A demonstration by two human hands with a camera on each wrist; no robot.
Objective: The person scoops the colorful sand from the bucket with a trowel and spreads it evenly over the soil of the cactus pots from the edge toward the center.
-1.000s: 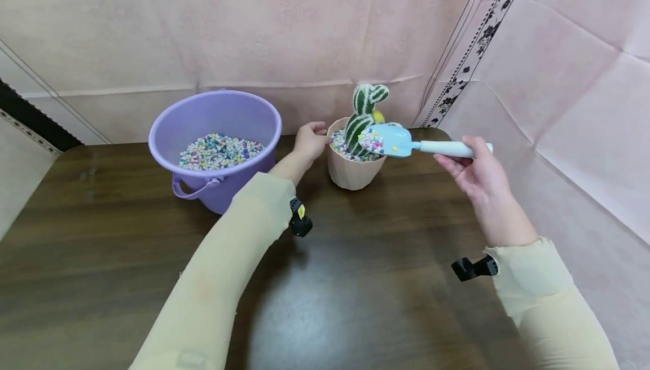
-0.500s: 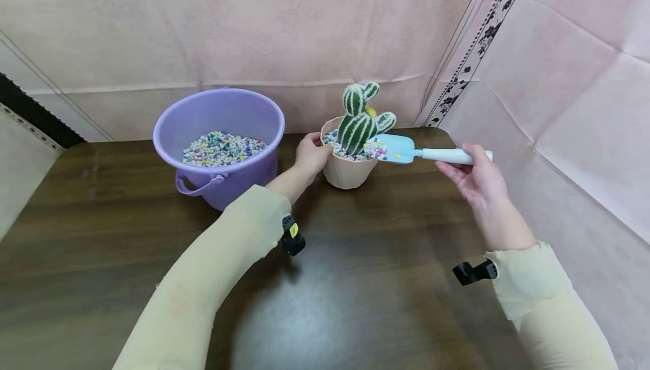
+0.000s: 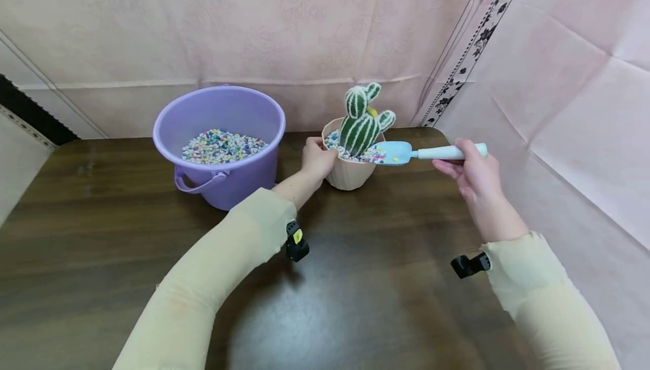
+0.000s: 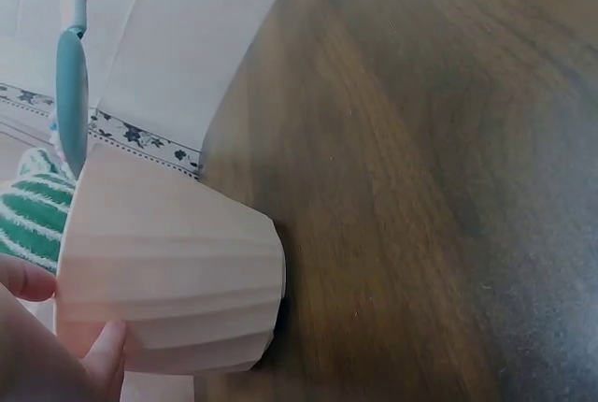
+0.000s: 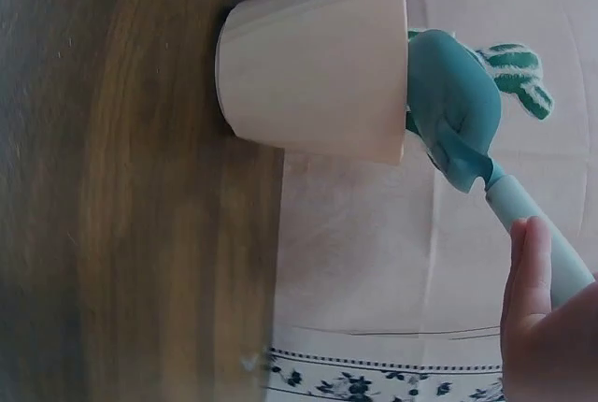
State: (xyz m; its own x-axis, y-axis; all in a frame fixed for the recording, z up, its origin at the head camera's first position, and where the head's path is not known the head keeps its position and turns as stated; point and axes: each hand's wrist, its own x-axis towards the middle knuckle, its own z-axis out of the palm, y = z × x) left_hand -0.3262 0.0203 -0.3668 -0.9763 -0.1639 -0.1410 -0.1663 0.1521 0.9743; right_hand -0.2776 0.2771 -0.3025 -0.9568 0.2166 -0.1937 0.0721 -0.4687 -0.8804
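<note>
Blue scoop (image 3: 398,153) now sits lower and flatter than a second ago, blade resting on the rim of the peach pot (image 3: 350,172) beside the cactus (image 3: 360,122). Blade looks nearly emptied; only a few coloured pebbles (image 3: 378,157) lie at its edge, so this load reads as tipped into the pot. Pot has also shifted slightly toward the left hand (image 3: 317,161).

Left hand wraps the pot's near-left side, thumb and fingers curled against the ribbed wall (image 4: 168,262). Right hand (image 3: 469,170) pinches the scoop's white handle (image 3: 447,153) near its end, fingers closed around it.

Purple bucket (image 3: 223,184) stands to the left on the wooden table (image 3: 355,280), pebbles inside.

Hard to tell: fill level in the pot, since cactus and blade cover it. Wrist views show only the pot's outside and the blade's back (image 5: 453,107). Left fingertips are mostly cut off.
</note>
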